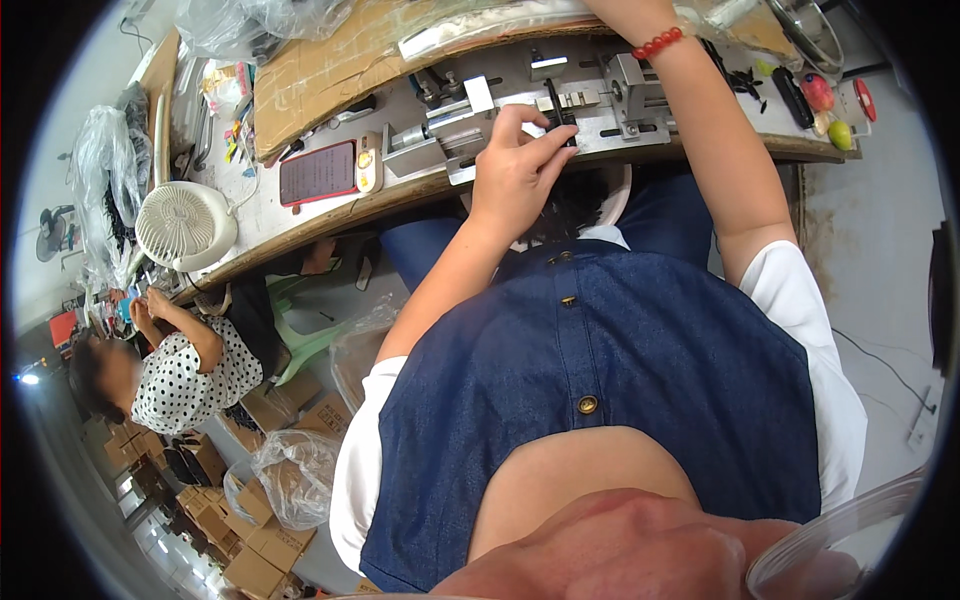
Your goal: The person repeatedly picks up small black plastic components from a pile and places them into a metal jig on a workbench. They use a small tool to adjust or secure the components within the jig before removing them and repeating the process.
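My left hand is at a metal bench fixture, its thumb and fingers closed round the near end of a slim black part. This black part lies across the middle of the fixture, between two silver metal blocks. What exactly it is, I cannot make out. My right hand reaches past the fixture to the far side of the bench, a red bead bracelet at its wrist. Its fingers lie beyond the upper edge of the view, so their grip is hidden.
Left of the fixture are a red-edged phone and a white fan. Cardboard covers the bench's back. Black pieces and a black-handled tool lie right. Another person sits at far left near cartons.
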